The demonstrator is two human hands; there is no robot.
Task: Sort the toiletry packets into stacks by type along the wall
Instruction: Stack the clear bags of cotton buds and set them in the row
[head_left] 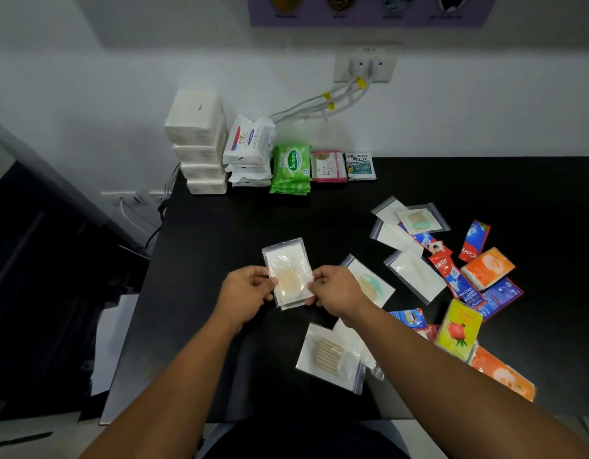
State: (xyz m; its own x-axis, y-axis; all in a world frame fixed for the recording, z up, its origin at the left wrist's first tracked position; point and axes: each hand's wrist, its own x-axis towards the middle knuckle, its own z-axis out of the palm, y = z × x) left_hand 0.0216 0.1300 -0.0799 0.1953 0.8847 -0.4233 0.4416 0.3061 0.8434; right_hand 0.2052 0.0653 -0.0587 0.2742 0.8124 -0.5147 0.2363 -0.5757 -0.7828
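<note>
I pinch the clear swab packets [288, 274] by their side edges, left hand [245, 293] and right hand [336, 293] both curled on them above the middle of the black table [220, 226], and I judge the slick plastic could let the lower one slip out before reaching the wall stacks [253, 154].

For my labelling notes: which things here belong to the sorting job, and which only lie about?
Job: clear plastic zip packet, pinched by left hand and right hand; green Sanicare wipes stack; white tissue-pack stack; red toothpaste sachet.
Lying about: white wall socket; white cables; purple poster.
</note>
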